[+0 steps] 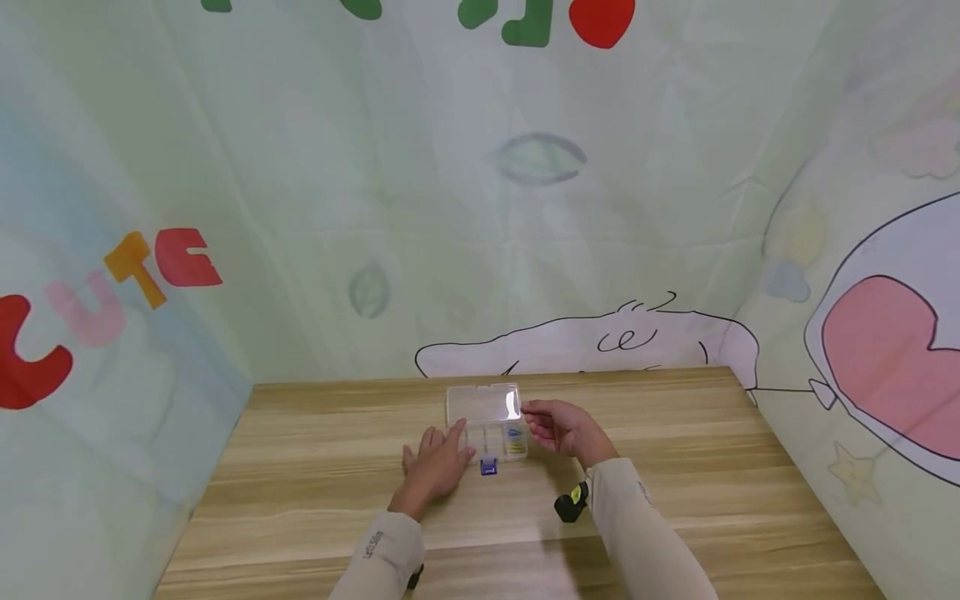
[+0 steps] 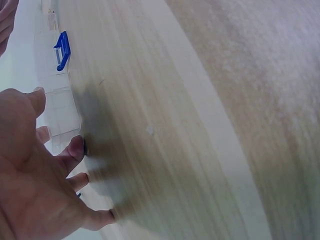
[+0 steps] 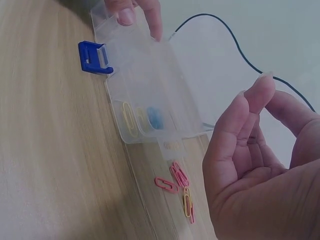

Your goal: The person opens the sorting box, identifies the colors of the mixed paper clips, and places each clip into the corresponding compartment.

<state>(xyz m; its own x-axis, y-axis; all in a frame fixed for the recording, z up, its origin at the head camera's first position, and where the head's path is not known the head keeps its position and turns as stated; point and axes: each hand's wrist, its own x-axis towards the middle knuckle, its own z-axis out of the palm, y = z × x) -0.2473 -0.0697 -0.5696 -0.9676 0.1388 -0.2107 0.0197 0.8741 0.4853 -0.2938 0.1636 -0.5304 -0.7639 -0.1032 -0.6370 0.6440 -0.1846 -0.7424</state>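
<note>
A clear plastic box (image 1: 495, 450) lies on the wooden table with its see-through lid (image 1: 480, 404) raised at the back. Its blue latch (image 1: 489, 467) sticks out at the front. Yellow and blue paper clips (image 3: 131, 119) lie in the right-hand compartments. My left hand (image 1: 438, 462) rests at the box's left end, fingers spread. Beside the lid's right edge is my right hand (image 1: 558, 425), its fingers loosely bent, nothing visible in them. Pink paper clips (image 3: 180, 176) and a yellow paper clip (image 3: 187, 197) lie on the table outside the box, below that hand in the right wrist view.
The wooden table (image 1: 315, 475) meets a pale printed cloth wall (image 1: 450, 275) just behind the box. Similar cloth hangs to the left and right. A black device (image 1: 572, 502) sits at the right cuff.
</note>
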